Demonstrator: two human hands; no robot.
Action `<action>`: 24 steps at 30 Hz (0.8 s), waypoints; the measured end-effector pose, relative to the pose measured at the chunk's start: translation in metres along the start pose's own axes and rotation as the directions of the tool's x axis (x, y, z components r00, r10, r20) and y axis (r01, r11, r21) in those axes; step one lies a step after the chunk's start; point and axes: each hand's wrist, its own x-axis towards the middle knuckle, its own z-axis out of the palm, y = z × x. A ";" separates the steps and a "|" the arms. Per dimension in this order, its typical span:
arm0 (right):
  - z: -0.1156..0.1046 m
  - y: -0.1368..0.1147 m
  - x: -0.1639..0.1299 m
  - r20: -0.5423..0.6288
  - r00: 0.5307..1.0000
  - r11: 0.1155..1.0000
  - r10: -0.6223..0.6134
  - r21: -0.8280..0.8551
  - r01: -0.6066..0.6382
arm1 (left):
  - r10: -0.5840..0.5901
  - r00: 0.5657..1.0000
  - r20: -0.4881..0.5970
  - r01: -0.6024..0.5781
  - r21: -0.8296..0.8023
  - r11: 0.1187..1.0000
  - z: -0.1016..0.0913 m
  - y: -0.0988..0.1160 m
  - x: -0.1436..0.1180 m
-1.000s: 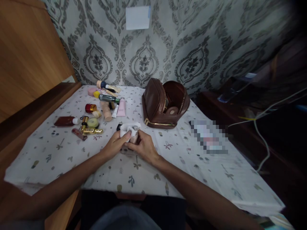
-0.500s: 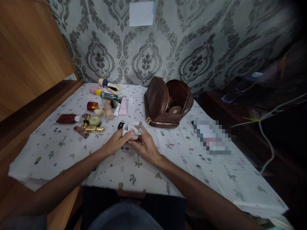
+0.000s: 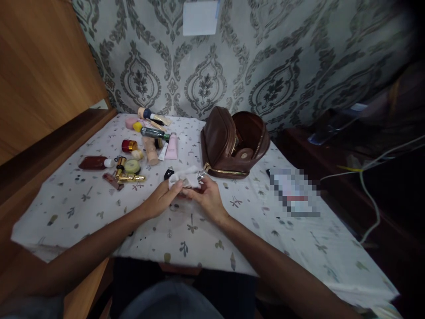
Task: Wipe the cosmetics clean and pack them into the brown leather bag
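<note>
My left hand (image 3: 161, 198) is closed on a crumpled white cloth (image 3: 184, 177), with the thumb pressed over its near side. From the right, my right hand (image 3: 210, 199) grips a small item with a shiny, silvery end (image 3: 201, 174). The cloth wraps round part of this item, so its kind is hidden. Just beyond my left fingers is a small black object (image 3: 168, 174); whether it touches them I cannot tell. Both hands are close together above the near middle of the table.
Several cosmetics lie at the left, among them a brown-red bottle (image 3: 93, 163), a pink tube (image 3: 171, 147) and a gold tube (image 3: 132, 177). A brown leather bag (image 3: 229, 146) stands unzipped at the back. At the right lies a blurred-out flat object (image 3: 294, 192) on the patterned tablecloth (image 3: 186, 239).
My right hand has shifted slightly right and turned, and the item's silvery end now points farther away. The cloth is spread wider between my hands. The view has moved a little.
</note>
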 end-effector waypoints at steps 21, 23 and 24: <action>-0.006 -0.009 0.003 0.060 0.998 0.993 0.025 0.110 -0.031 | -0.033 0.997 -0.065 0.021 -0.167 0.986 0.000 -0.009 0.002; -0.006 -0.008 0.003 0.041 0.999 0.998 0.015 0.061 -0.018 | 0.040 0.997 -0.062 -0.046 -0.090 0.995 -0.002 -0.008 0.000; -0.006 -0.008 0.003 0.032 0.999 0.999 0.009 0.036 -0.010 | 0.091 0.994 -0.066 -0.094 -0.037 0.995 -0.002 -0.007 -0.001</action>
